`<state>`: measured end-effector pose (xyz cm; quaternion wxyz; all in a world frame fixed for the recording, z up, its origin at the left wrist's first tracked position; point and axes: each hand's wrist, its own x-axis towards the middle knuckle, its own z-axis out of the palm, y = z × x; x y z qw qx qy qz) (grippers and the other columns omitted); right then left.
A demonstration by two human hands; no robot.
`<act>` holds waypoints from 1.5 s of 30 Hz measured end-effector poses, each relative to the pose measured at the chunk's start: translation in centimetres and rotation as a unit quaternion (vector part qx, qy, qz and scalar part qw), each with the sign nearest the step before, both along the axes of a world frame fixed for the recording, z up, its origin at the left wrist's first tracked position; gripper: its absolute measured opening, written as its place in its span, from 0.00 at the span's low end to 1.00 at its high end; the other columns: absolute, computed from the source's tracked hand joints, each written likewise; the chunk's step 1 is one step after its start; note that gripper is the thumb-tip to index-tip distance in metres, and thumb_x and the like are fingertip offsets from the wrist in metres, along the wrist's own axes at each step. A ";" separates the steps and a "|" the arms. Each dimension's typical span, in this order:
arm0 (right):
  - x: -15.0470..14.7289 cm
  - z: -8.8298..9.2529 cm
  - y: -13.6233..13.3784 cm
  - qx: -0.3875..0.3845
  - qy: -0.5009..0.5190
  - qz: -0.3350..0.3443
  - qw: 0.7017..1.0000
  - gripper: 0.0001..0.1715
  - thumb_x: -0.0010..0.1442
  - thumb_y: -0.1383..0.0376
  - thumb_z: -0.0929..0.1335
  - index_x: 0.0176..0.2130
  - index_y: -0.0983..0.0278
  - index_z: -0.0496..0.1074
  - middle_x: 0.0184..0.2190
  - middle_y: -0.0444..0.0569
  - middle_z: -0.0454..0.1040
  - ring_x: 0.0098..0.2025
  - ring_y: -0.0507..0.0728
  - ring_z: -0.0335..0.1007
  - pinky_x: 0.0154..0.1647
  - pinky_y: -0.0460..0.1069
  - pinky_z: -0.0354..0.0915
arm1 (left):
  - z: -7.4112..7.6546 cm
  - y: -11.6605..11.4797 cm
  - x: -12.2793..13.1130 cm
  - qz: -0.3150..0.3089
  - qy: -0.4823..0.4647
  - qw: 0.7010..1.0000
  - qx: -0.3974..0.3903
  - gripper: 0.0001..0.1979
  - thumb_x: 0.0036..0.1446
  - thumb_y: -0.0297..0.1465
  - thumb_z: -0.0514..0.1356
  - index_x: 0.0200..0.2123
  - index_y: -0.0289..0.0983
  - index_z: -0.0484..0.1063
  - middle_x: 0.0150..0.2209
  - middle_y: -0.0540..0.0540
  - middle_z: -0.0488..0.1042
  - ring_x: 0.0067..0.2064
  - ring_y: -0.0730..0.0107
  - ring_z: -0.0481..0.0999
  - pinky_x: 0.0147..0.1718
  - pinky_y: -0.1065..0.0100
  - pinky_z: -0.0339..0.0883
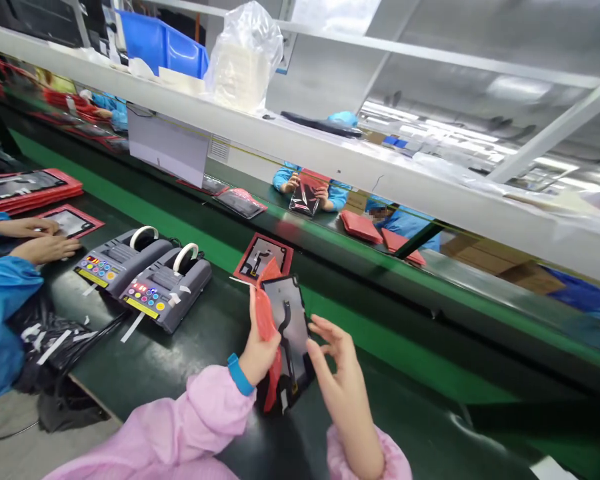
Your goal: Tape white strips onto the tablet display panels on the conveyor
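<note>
The left hand (257, 357) is closed around a red pouch (266, 319), with the thumb pressed on its front. The same grip pinches the left edge of a dark panel (291, 327) that stands partly out of the pouch. Both are held upright in the air, right of the nearer tape dispenser (167, 288) and closer to the person than it. The right hand (337, 373) is loosely open with its fingers spread. Its thumb and fingertips only meet the panel's right edge and are not wrapped around it.

A thin ribbon runs down the panel's face. A red tray (263, 257) with a similar dark part in it lies flat on the work table (145, 363), right of the dispenser and farther away. A co-worker's hands (43, 248) rest on another tray left of the dispenser, well apart from the panel.

The main risk seems to be a slip. One pinching hand carries the panel's weight, and the pouch looks slick, so the panel could slide down and hit the table on a corner. The spread right fingers could also smudge the face or catch the ribbon and bend it. The pouch mouth looks tight, so a skewed push or pull could jam a corner of the panel in it.
</note>
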<state>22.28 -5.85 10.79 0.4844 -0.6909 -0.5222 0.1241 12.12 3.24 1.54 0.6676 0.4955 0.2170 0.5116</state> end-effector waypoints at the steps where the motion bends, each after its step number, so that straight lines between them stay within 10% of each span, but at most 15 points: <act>1: 1.2 -1.1 -0.3 -0.010 0.011 -0.044 0.999 0.28 0.58 0.50 0.69 0.54 0.60 0.65 0.56 0.57 0.69 0.54 0.62 0.69 0.47 0.55 0.69 | 0.4 0.3 -0.9 -0.001 -0.019 0.999 -0.043 0.42 0.56 0.28 0.58 0.70 0.47 0.42 0.61 0.43 0.67 0.60 0.56 0.70 0.56 0.55 0.67; 10: 1.7 -9.5 -5.9 -0.125 0.317 -0.068 0.938 0.29 0.51 0.43 0.71 0.43 0.61 0.73 0.30 0.46 0.75 0.33 0.58 0.72 0.31 0.49 0.68 | -0.9 0.9 -4.1 -0.173 -0.028 0.940 -0.291 0.25 0.45 0.28 0.65 0.49 0.32 0.73 0.38 0.42 0.80 0.40 0.54 0.81 0.44 0.57 0.73; 15: 2.3 -10.9 -9.9 -0.112 0.363 -0.161 0.911 0.31 0.48 0.46 0.74 0.44 0.62 0.74 0.33 0.46 0.77 0.36 0.59 0.74 0.34 0.49 0.69 | -3.3 3.7 -5.4 -0.205 0.044 0.946 -0.249 0.33 0.45 0.31 0.70 0.56 0.33 0.68 0.46 0.39 0.78 0.47 0.53 0.78 0.52 0.54 0.68; 19: 3.9 -11.2 -12.6 -0.110 0.409 -0.215 0.880 0.33 0.44 0.46 0.75 0.44 0.62 0.72 0.34 0.46 0.78 0.35 0.58 0.74 0.32 0.48 0.69 | -3.4 5.9 -6.6 -0.202 0.150 0.967 -0.048 0.51 0.45 0.31 0.72 0.68 0.41 0.49 0.61 0.39 0.65 0.60 0.53 0.68 0.62 0.51 0.56; 24: 4.3 -11.1 -13.8 -0.085 0.436 -0.258 0.858 0.33 0.45 0.46 0.76 0.45 0.61 0.71 0.33 0.44 0.78 0.33 0.57 0.74 0.32 0.48 0.70 | -3.2 6.9 -7.0 -0.030 0.321 0.922 0.216 0.47 0.51 0.32 0.67 0.69 0.40 0.46 0.63 0.36 0.57 0.66 0.50 0.56 0.66 0.48 0.47; 31: 4.6 -11.7 -13.2 -0.065 0.439 -0.265 0.856 0.29 0.47 0.48 0.75 0.43 0.59 0.70 0.32 0.43 0.78 0.33 0.57 0.75 0.30 0.48 0.71 | -3.1 3.7 -8.0 0.320 0.390 0.806 0.308 0.40 0.57 0.28 0.61 0.68 0.42 0.45 0.66 0.35 0.45 0.69 0.44 0.45 0.65 0.40 0.42; 40: 4.7 -10.8 -13.0 -0.035 0.416 -0.294 0.860 0.27 0.53 0.48 0.73 0.47 0.59 0.71 0.40 0.46 0.79 0.33 0.57 0.75 0.32 0.50 0.72 | -5.5 0.7 -7.9 -0.085 0.429 0.795 0.421 0.43 0.54 0.36 0.66 0.69 0.49 0.49 0.70 0.38 0.43 0.70 0.36 0.46 0.64 0.35 0.42; 45: 5.0 -9.6 -12.8 -0.018 0.404 -0.321 0.857 0.29 0.50 0.48 0.74 0.48 0.59 0.72 0.41 0.47 0.78 0.34 0.56 0.75 0.33 0.50 0.71 | -5.1 1.3 -8.2 -0.132 0.384 0.813 0.417 0.42 0.57 0.38 0.63 0.70 0.48 0.46 0.70 0.37 0.45 0.69 0.41 0.48 0.65 0.38 0.44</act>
